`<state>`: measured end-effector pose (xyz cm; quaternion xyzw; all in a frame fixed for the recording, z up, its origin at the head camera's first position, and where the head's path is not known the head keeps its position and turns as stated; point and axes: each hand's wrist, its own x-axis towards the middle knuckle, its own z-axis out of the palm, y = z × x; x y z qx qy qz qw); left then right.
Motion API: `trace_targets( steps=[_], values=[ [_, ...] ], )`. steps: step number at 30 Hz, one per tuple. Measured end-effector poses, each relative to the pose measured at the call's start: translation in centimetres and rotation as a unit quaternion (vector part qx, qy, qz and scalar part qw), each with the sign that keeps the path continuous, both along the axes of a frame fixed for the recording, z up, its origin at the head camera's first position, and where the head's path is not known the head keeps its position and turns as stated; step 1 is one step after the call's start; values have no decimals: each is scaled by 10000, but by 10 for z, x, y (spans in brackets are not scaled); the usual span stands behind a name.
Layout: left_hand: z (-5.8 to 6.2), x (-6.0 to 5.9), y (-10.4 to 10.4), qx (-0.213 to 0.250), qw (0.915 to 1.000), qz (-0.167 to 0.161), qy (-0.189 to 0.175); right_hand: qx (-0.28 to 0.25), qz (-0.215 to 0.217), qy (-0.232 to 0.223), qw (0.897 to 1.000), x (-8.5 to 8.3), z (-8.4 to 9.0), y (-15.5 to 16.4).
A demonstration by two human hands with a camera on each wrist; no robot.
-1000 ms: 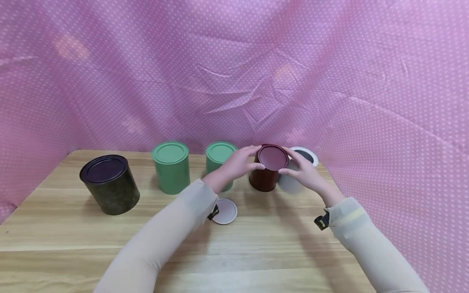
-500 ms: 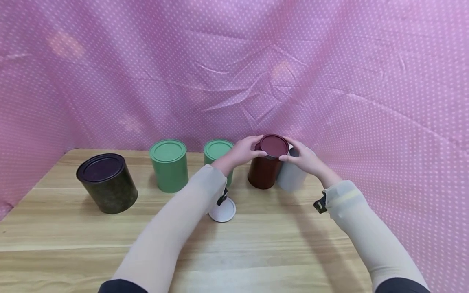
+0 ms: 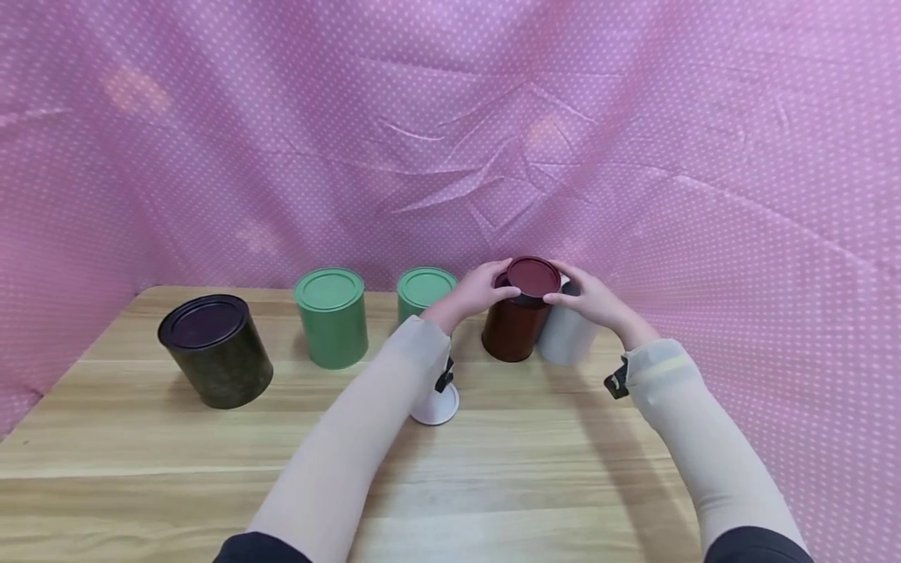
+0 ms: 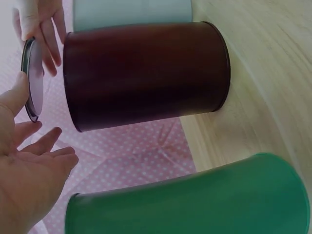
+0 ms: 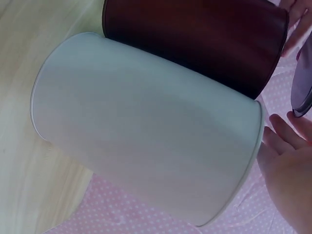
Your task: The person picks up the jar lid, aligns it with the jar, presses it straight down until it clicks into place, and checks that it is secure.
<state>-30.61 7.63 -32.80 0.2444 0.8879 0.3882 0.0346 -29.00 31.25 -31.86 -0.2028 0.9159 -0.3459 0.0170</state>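
A dark red round lid (image 3: 533, 277) is held level between my two hands, a little above the matching dark red can (image 3: 514, 328). My left hand (image 3: 473, 295) pinches the lid's left edge, thumb at the near side. On the opposite edge, my right hand (image 3: 594, 301) grips it the same way. In the left wrist view a gap separates the lid (image 4: 36, 80) from the can's top rim (image 4: 70, 83). The white can (image 3: 566, 336) stands against the red can's right side, its top mostly behind my right hand; the right wrist view shows its side (image 5: 146, 126).
A white lid (image 3: 438, 405) lies on the wooden table (image 3: 507, 477), partly under my left sleeve. Two green lidded cans (image 3: 331, 324) stand left of the red one, and a black lidded can (image 3: 221, 360) farther left. A pink dotted cloth (image 3: 450, 141) hangs behind.
Both hands have raised the red lid up off the red can. Between half a second ago and now it has hardly moved. The cans stay standing where they were.
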Motion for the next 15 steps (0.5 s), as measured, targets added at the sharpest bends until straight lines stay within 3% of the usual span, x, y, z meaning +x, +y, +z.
trace_targets(
  steps=[7, 15],
  values=[
    [-7, -4, 6, 286, 9994, 79, -160, 264, -50, -108, 9996, -9, -2, 6],
    [-13, -9, 8, 281, 9994, 122, -138, 628, -91, -175, 9978, -14, -4, 7]
  ],
)
